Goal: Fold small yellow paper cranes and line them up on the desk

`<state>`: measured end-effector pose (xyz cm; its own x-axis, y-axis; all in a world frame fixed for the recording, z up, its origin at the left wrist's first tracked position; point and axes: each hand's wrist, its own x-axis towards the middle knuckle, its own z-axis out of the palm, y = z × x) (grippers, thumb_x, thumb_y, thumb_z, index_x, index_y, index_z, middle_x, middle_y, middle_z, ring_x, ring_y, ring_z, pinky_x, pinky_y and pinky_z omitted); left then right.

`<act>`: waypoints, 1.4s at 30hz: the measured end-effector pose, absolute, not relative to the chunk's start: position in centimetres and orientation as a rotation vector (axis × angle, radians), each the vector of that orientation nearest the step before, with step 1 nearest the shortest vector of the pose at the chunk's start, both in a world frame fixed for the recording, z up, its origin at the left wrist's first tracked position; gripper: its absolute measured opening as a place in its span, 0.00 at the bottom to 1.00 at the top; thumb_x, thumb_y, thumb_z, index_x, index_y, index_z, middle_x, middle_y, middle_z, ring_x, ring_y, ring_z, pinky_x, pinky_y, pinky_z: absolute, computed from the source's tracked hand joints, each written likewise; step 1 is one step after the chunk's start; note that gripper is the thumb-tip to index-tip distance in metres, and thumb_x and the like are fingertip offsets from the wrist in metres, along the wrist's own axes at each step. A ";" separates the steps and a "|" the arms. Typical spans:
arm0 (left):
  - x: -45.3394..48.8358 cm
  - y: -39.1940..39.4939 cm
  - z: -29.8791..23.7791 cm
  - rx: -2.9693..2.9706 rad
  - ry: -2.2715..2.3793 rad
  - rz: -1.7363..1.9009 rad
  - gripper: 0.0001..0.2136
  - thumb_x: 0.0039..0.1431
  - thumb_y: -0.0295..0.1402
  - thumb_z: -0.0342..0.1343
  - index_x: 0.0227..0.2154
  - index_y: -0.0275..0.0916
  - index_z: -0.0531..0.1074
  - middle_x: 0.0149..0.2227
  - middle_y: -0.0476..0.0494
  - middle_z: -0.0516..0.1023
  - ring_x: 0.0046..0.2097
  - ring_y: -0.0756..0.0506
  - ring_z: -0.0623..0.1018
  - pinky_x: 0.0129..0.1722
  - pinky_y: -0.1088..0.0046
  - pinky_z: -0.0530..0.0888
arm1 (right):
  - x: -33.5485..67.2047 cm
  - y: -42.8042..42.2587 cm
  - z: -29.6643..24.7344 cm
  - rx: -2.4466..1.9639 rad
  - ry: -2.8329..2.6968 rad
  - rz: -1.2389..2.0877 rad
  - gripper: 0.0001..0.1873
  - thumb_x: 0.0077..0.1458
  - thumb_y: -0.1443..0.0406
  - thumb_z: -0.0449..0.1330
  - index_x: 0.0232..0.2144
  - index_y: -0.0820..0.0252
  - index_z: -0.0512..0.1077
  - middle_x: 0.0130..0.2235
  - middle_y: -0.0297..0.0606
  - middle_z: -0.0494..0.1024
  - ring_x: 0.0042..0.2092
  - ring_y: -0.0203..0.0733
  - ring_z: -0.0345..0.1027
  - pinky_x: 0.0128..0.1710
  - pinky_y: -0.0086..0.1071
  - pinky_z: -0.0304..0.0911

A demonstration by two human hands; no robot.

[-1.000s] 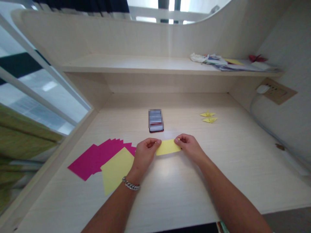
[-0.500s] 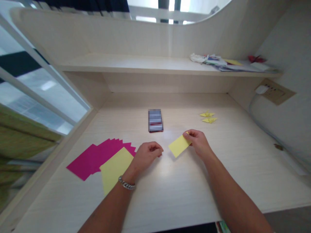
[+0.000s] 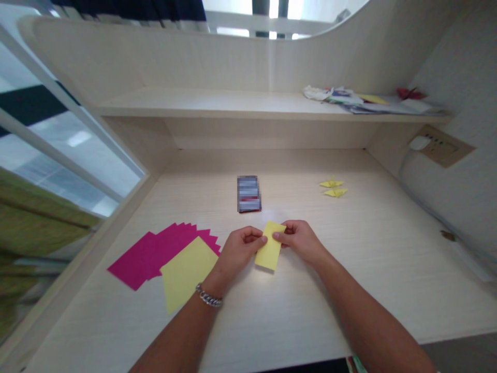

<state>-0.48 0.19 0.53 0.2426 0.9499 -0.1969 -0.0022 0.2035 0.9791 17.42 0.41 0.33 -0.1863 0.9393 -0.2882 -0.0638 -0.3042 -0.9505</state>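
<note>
A pale wooden desk [image 3: 295,321] fills the view, with a long shelf [image 3: 194,101] along its back and a wall socket [image 3: 446,147] on the right, a white plug [image 3: 419,143] in it. Near the middle of the desk, between the person's two hands, is a narrow yellow paper rectangle [image 3: 269,255], its long side running towards the person and slightly tilted. The right hand [image 3: 305,239] pinches its right edge, thumb on top and fingers behind. The left hand [image 3: 240,251], fingers loosely curled, has its thumb at the left edge; how firmly it grips, I cannot tell. A chain bracelet [image 3: 208,296] circles the left wrist. Beyond the hands lies a phone [image 3: 249,194], its screen blurred; to its right sit two small folded yellow figures [image 3: 336,192]. At left, a yellow sheet [image 3: 186,272] overlaps fanned magenta sheets [image 3: 155,254]
</note>
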 end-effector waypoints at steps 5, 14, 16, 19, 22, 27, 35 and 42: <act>-0.3 0.2 0.8 1.090 1.107 0.966 0.08 0.45 0.34 0.64 0.28 0.35 0.75 0.27 0.44 0.79 0.28 0.48 0.77 0.30 0.72 0.74 | 16.9 0.3 0.2 -1.257 -1.120 1.536 0.14 0.38 0.59 0.68 0.25 0.64 0.73 0.26 0.37 0.76 0.26 0.36 0.68 0.28 0.30 0.63; -0.7 0.5 0.5 1.110 1.114 0.955 0.09 0.46 0.34 0.64 0.29 0.35 0.75 0.28 0.43 0.79 0.30 0.48 0.77 0.32 0.72 0.75 | 16.5 -0.1 0.2 -1.280 -1.186 1.519 0.15 0.41 0.57 0.67 0.29 0.62 0.75 0.28 0.38 0.78 0.27 0.38 0.69 0.28 0.30 0.62; -0.9 0.5 0.7 1.119 1.130 0.959 0.08 0.46 0.33 0.64 0.28 0.35 0.75 0.27 0.43 0.79 0.28 0.48 0.77 0.31 0.73 0.75 | 16.6 -0.1 0.3 -1.285 -1.193 1.568 0.14 0.40 0.59 0.67 0.28 0.62 0.75 0.27 0.37 0.78 0.26 0.37 0.68 0.26 0.29 0.61; -1.1 0.4 1.0 1.138 1.106 0.886 0.07 0.46 0.31 0.64 0.29 0.35 0.75 0.25 0.44 0.78 0.26 0.49 0.77 0.27 0.74 0.74 | 16.8 -0.2 0.4 -1.311 -1.189 1.596 0.12 0.40 0.60 0.67 0.26 0.63 0.74 0.24 0.36 0.77 0.23 0.36 0.67 0.23 0.28 0.58; -1.5 0.3 1.3 1.162 1.045 0.811 0.08 0.46 0.31 0.64 0.30 0.35 0.75 0.25 0.42 0.79 0.26 0.48 0.77 0.26 0.73 0.74 | 16.9 -0.4 0.8 -1.259 -1.146 1.667 0.12 0.38 0.61 0.69 0.26 0.63 0.76 0.26 0.38 0.78 0.24 0.36 0.67 0.24 0.29 0.58; -2.2 0.4 1.4 1.164 0.951 0.844 0.05 0.48 0.30 0.63 0.29 0.36 0.77 0.23 0.43 0.78 0.24 0.49 0.76 0.25 0.74 0.74 | 16.9 -0.7 1.5 -1.128 -1.046 1.771 0.15 0.35 0.64 0.70 0.30 0.63 0.79 0.30 0.42 0.80 0.27 0.38 0.70 0.29 0.32 0.61; -2.6 0.6 1.3 1.063 0.854 0.882 0.04 0.46 0.26 0.62 0.28 0.35 0.78 0.23 0.43 0.79 0.24 0.49 0.77 0.26 0.73 0.75 | 16.9 -0.8 1.3 -1.075 -1.053 1.766 0.15 0.34 0.64 0.71 0.31 0.62 0.80 0.31 0.43 0.81 0.30 0.40 0.72 0.35 0.36 0.64; -2.7 0.6 1.6 1.124 0.830 0.928 0.04 0.47 0.24 0.60 0.28 0.34 0.77 0.22 0.46 0.79 0.24 0.51 0.77 0.27 0.77 0.74 | 17.3 -0.8 1.6 -1.084 -1.168 1.727 0.16 0.34 0.65 0.71 0.31 0.60 0.80 0.33 0.41 0.81 0.32 0.39 0.72 0.38 0.36 0.65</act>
<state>-2.72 0.60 1.56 0.3909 0.9168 -0.0818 -0.1833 0.1646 0.9692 17.27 -0.77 1.59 -0.3405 0.9133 -0.2236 -0.1330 -0.2822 -0.9501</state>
